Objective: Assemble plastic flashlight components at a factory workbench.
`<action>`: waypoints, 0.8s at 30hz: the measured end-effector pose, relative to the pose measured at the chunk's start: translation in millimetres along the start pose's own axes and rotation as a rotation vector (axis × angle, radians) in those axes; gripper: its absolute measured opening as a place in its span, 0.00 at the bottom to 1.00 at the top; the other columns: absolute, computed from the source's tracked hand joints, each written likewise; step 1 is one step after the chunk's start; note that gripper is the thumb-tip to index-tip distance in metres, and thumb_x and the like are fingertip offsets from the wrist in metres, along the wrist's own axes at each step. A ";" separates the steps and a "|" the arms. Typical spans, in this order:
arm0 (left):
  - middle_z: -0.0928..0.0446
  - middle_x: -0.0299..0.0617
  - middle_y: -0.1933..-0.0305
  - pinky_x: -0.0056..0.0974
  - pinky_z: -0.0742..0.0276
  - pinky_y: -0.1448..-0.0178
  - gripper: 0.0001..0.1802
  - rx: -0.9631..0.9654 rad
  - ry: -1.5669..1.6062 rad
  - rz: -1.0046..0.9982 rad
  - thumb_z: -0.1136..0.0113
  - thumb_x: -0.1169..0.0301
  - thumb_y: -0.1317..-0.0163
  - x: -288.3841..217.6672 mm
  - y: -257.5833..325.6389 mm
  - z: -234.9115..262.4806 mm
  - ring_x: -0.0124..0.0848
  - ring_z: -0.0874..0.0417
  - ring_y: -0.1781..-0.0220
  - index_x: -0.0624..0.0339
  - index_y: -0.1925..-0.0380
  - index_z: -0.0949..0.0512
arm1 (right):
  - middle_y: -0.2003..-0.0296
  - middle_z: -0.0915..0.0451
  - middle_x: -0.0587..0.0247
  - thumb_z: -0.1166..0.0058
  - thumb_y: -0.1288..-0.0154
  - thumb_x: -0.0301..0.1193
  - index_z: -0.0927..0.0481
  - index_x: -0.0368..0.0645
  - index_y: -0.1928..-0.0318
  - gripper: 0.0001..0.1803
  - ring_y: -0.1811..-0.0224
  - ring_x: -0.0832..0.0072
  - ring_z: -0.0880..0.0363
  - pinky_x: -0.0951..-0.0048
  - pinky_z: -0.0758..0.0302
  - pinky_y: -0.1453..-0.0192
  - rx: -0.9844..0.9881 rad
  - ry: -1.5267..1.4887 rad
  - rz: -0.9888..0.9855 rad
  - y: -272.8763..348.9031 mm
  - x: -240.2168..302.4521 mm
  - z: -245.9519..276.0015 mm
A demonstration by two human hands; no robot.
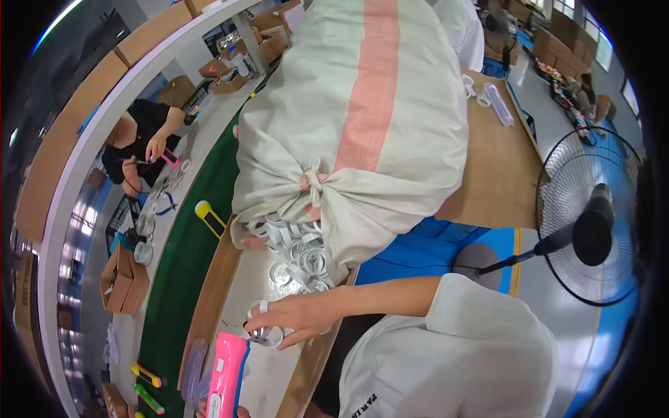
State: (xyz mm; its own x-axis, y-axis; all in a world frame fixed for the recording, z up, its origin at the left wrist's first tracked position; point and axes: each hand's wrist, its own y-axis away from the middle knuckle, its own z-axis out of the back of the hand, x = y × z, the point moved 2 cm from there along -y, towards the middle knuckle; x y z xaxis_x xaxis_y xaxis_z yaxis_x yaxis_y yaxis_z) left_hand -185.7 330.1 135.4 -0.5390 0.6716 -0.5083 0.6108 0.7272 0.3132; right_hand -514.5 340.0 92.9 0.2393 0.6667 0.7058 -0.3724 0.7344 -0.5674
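My left hand [203,407], mostly cut off by the lower edge, has its fingers around a pink flashlight [227,373] with a blue side. Just above the flashlight's upper end, my right hand [300,320] is closed on a white ring [273,337] with a shiny silvery part beside it. Another white ring loops around one of its fingers. Beyond this hand, a heap of loose white rings [305,258] spills from the mouth of a big white woven sack [293,139] with a pink stripe. The rings lie in a shallow cardboard tray [209,306].
A green conveyor belt [174,292] runs along the left, carrying a yellow flashlight [210,218]. Across it, a co-worker in black [143,150] handles a pink item. Yellow [146,375] and green [148,399] flashlights lie lower left. A standing fan [592,226] is at right.
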 end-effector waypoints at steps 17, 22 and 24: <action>0.25 0.47 0.51 0.34 0.24 0.62 0.24 0.224 -1.934 -0.349 0.47 0.66 0.37 5.0 -0.6 -96.4 0.32 0.22 0.61 0.63 0.42 0.28 | 0.64 0.26 0.50 0.36 0.44 0.37 0.34 0.39 0.46 0.30 0.60 0.52 0.25 0.57 0.30 0.56 0.295 0.224 -0.110 -8.5 68.9 49.1; 0.22 0.49 0.52 0.27 0.29 0.69 0.29 0.203 -1.490 -0.371 0.37 0.59 0.40 28.3 -16.1 -72.9 0.28 0.22 0.65 0.63 0.43 0.28 | 0.52 0.32 0.46 0.36 0.43 0.39 0.36 0.39 0.43 0.33 0.51 0.52 0.29 0.61 0.32 0.47 0.033 -0.011 0.108 10.9 66.1 40.3; 0.19 0.47 0.61 0.24 0.35 0.74 0.37 0.068 -1.211 -0.119 0.31 0.53 0.46 60.4 -21.1 -88.3 0.22 0.26 0.74 0.65 0.41 0.30 | 0.48 0.35 0.45 0.36 0.42 0.41 0.36 0.37 0.43 0.33 0.48 0.52 0.31 0.62 0.32 0.45 -0.147 -0.030 0.285 16.1 63.8 12.9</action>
State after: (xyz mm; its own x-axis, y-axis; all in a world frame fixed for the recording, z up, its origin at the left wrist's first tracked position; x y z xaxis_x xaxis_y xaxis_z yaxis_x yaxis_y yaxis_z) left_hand -282.3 367.9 169.0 0.2735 0.0082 -0.9618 0.6429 0.7423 0.1891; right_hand -516.8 392.6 134.3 0.1167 0.8456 0.5209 -0.2863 0.5308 -0.7976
